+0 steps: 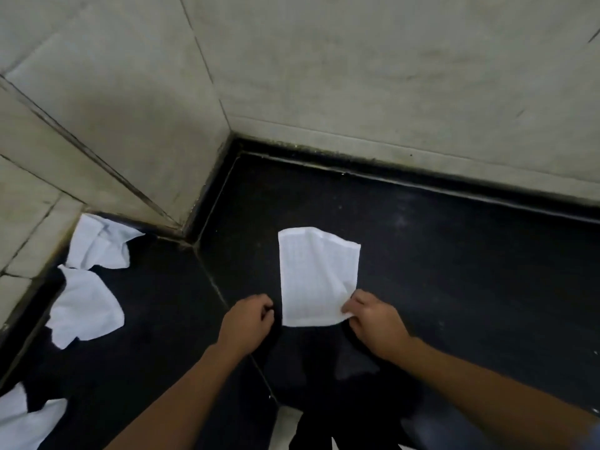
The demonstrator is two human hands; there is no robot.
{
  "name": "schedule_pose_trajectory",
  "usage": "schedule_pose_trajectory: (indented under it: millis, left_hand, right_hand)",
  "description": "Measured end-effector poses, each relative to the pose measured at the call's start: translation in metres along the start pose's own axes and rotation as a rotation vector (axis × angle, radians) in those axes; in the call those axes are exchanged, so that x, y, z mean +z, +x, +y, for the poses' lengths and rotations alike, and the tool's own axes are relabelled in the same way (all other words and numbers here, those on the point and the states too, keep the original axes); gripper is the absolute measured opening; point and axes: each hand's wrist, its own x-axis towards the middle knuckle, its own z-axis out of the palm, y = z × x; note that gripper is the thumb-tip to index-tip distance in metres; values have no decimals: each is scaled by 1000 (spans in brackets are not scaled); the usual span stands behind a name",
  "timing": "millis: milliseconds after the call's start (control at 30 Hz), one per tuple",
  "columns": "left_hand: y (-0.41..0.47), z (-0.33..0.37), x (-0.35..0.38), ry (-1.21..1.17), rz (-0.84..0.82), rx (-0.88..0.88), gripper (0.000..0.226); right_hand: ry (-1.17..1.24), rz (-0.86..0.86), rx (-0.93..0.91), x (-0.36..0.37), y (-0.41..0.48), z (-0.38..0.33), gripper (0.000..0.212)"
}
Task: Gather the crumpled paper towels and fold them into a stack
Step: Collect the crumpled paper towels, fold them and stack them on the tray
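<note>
Pale grey tiled walls (389, 76) meet in a corner at the far side, above a black stone floor (454, 271) that carries everything. On the floor's left edge lie three crumpled white paper towels: one far (100, 243) against the wall, one (86, 308) just near of it and touching it, and a third (22, 420) well apart at the near left corner. In the middle lies a smoothed white rectangular paper towel (315, 277), nearly flat, with its far right corner lifted and creased.

The right hand (373, 316) has a narrow grip, pinching this sheet's near right corner. The left hand (248, 316) sits just left of the near left corner with curled fingers, apparently holding nothing.

The sheet looks very light, soft and easily torn, so it will probably slide on the smooth floor. Taking both near corners and folding away, with light pressure along the crease, seems the safest handling.
</note>
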Motion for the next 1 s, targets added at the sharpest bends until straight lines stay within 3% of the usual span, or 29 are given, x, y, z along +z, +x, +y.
schedule_pose_trajectory:
  millis: [100, 300, 400, 467, 567, 667, 833, 1000]
  left_hand:
    - [-2, 9, 24, 48, 22, 96, 14]
    - [-10, 19, 58, 208, -6, 281, 15]
    - [3, 29, 49, 259, 56, 288, 18]
    - [16, 39, 39, 312, 26, 287, 33]
    - [34, 46, 26, 397, -151, 241, 58]
    - [42, 38, 23, 465, -268, 179, 76]
    - [42, 31, 26, 472, -295, 138, 82]
    - [38, 37, 21, 484, -268, 120, 76]
  right_hand:
    - [-63, -72, -10, 20, -52, 7, 20]
    - [-117, -322, 109, -1, -76, 3, 56]
    - [6, -90, 264, -29, -39, 12, 51]
    - [40, 32, 383, -38, -2, 25, 44]
    - [34, -24, 547, -36, 47, 36, 52]
    - [-55, -123, 535, -30, 75, 40, 48]
    - [-118, 34, 517, -43, 103, 74, 28]
    - [-221, -18, 418, -51, 100, 65, 43]
